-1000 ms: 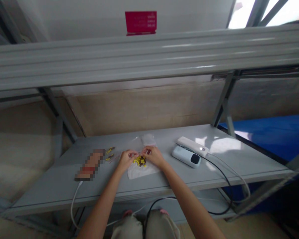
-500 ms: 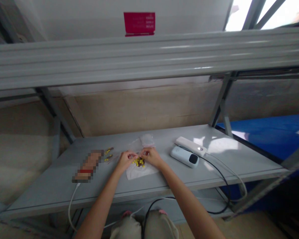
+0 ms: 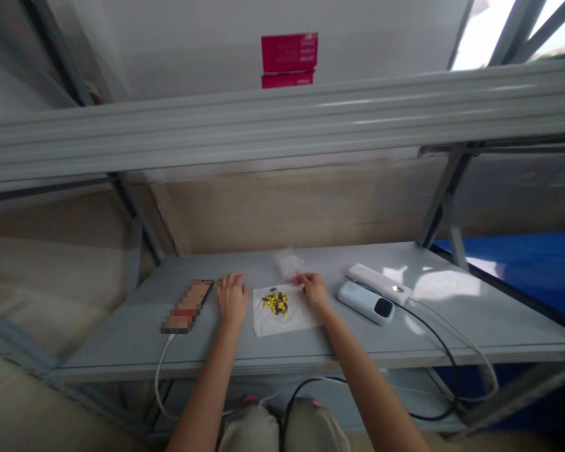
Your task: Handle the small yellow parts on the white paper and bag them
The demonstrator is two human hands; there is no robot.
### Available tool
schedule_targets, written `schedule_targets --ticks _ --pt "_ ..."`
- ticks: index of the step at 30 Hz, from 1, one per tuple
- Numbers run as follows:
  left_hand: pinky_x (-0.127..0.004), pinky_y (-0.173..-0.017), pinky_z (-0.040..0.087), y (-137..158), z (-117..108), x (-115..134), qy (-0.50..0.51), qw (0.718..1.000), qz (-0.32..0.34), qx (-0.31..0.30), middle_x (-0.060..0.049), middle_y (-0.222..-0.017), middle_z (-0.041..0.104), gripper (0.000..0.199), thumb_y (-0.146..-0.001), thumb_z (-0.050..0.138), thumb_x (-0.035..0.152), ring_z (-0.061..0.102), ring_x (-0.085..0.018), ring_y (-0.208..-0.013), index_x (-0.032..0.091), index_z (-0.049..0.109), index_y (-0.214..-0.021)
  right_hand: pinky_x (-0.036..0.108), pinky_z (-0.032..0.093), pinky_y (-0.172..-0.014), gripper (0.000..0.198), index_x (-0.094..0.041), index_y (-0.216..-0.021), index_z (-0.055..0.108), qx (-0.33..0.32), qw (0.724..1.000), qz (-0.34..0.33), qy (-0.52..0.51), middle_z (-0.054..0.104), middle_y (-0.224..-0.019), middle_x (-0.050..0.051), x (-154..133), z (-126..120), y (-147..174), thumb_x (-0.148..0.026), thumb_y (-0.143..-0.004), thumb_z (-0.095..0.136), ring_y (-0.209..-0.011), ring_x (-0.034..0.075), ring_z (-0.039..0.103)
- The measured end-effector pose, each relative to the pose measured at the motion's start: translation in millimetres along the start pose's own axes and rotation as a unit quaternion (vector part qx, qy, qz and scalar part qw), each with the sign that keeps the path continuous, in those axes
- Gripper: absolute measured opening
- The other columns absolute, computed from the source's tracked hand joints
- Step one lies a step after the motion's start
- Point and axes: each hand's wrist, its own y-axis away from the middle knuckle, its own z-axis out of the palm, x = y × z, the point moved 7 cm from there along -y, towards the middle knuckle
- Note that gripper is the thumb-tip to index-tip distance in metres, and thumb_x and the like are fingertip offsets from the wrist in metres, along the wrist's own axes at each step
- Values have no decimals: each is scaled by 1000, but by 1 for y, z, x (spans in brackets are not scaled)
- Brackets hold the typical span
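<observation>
A white cloth or tissue [image 3: 301,320] lies flat on the shelf in front of me. On it is a loose heap of small yellow and dark brown pieces [image 3: 277,304], too small to name. My left hand [image 3: 233,300] rests palm down left of the cloth, fingers stretched out. It mostly covers the small yellow and brown pieces on that side. Beyond the cloth's right part, my right hand [image 3: 314,290] has its fingertips pinched at the reddish edge of a clear plastic bag [image 3: 289,262], which looks blurred.
A phone [image 3: 188,307] with a white cable lies at the left. To the right are a pale blue device [image 3: 365,302] with a black end and a white power bank-like bar [image 3: 379,280], with cables running off the front edge. A grey metal beam [image 3: 282,129] crosses above the shelf.
My hands have parted from over the heap. The left moved left onto the small pieces there; the right moved to the plastic bag's edge. The view has swung left.
</observation>
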Motion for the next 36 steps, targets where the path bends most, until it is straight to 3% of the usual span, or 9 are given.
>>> schedule_targets --ticks 6,14,16,19,23,26,29,33,36 --pt "-42 -78 40 5 4 -21 -149 986 -57 -40 -16 -101 62 23 -79 52 29 52 -31 -98 14 66 -89 24 33 -50 48 -19 -61 64 72 982 21 173 64 -60 7 -4 -18 6 -50 -86 36 -53 15 55" --pt "-34 -63 43 5 13 -27 -102 987 -88 -87 -16 -82 66 24 -83 46 22 61 -27 -76 13 68 -84 31 38 -55 59 -18 -57 63 71 961 13 265 60 -58 14 0 -19 5 -59 -84 31 -55 20 57" --pt "-34 -63 43 4 9 -28 -72 990 -99 -63 -15 -82 66 26 -84 44 22 61 -26 -75 14 68 -87 32 39 -57 61 -17 -58 64 91 961 6 263 59 -59 15 -1 -22 7 -56 -87 26 -58 22 58" --pt "-32 -73 44 0 -5 -23 23 997 -70 37 -11 -89 66 24 -84 46 26 59 -22 -84 18 67 -92 32 41 -61 58 -17 -63 65 108 959 -22 260 59 -60 14 -10 -23 11 -51 -89 25 -64 22 59" --pt "-32 -82 42 -2 -23 -7 174 975 -4 138 -6 -92 61 21 -83 51 29 55 -18 -89 21 68 -89 29 43 -64 38 -20 -93 64 40 969 -120 214 63 -76 7 -38 -8 20 -47 -87 37 -68 18 59" --pt "-28 -75 43 -2 -20 7 243 965 24 100 -4 -82 61 19 -82 51 26 55 -15 -80 21 68 -89 28 45 -71 45 -26 -124 46 -38 959 -231 162 57 -112 6 -63 7 35 -40 -82 52 -80 15 59" --pt "-26 -72 43 0 -13 17 291 955 37 51 -3 -80 63 20 -83 47 22 57 -14 -77 19 67 -87 29 45 -78 60 -29 -134 32 -79 938 -298 158 43 -131 8 -78 17 48 -38 -79 55 -96 17 57" --pt "-22 -62 42 1 6 18 318 948 -14 -3 -1 -73 62 22 -85 40 20 55 -12 -63 18 62 -85 29 43 -80 55 -24 -129 42 -129 931 -289 184 61 -110 8 -77 31 51 -45 -80 53 -94 19 59" --pt "-21 -58 41 3 20 24 313 948 -25 -44 1 -64 57 23 -87 35 24 53 -11 -58 18 57 -86 26 42 -74 36 -22 -107 61 -160 929 -269 198 68 -89 5 -74 38 50 -45 -81 51 -82 18 61"
